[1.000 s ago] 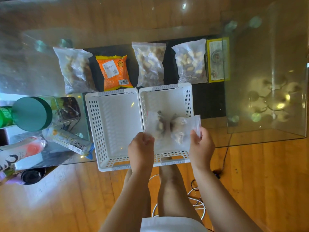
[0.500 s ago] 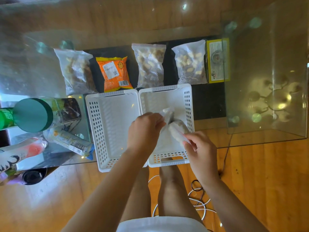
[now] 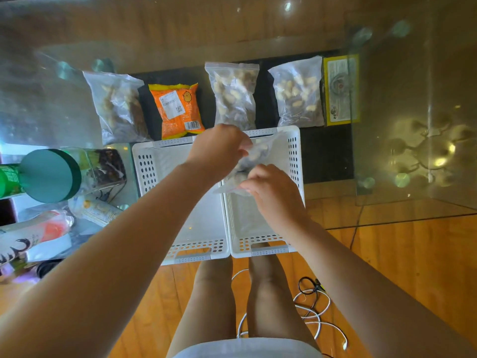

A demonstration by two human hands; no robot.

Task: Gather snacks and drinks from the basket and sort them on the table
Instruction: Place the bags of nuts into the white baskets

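Both hands hold a clear zip bag of snacks [image 3: 254, 157] above the right white basket [image 3: 294, 161]. My left hand [image 3: 219, 148] pinches the bag's far end and my right hand [image 3: 271, 192] grips its near end. The left white basket [image 3: 152, 171] stands beside it, its floor bare where it shows. Behind the baskets lie three clear snack bags [image 3: 117, 107] [image 3: 233, 94] [image 3: 298, 91], an orange packet [image 3: 176, 109] and a yellow packet [image 3: 340, 89] in a row on the glass table [image 3: 387, 60].
At the left lie a green-lidded jar [image 3: 49, 175], a green bottle [image 3: 7, 180], a small wrapped snack [image 3: 99, 211] and a white-and-pink pouch [image 3: 36, 236]. Under the glass show my legs, a white cable [image 3: 320, 324] and the wooden floor.
The bag, held flat by both ends over the right basket a second ago, has been turned and bunched. My left hand has moved forward and right; my right hand has come in from the right.
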